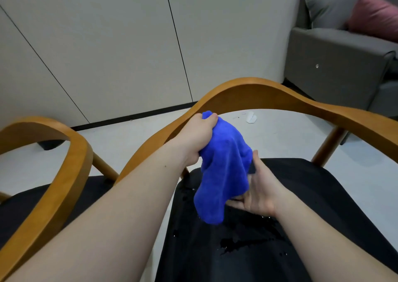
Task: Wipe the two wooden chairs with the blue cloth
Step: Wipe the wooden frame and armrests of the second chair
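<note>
The left grip is clenched around the top of the blue cloth, which hangs in the air just beside the curved back rail of the right wooden chair, while the right grip lies released, palm up, under the hanging end. The cloth presses on no wood now, so I judge it is being gathered for a stroke (the shiny specks on the black seat may be wetness, I cannot tell). Nothing shows the left wooden chair as wiped, so much work probably remains.
</note>
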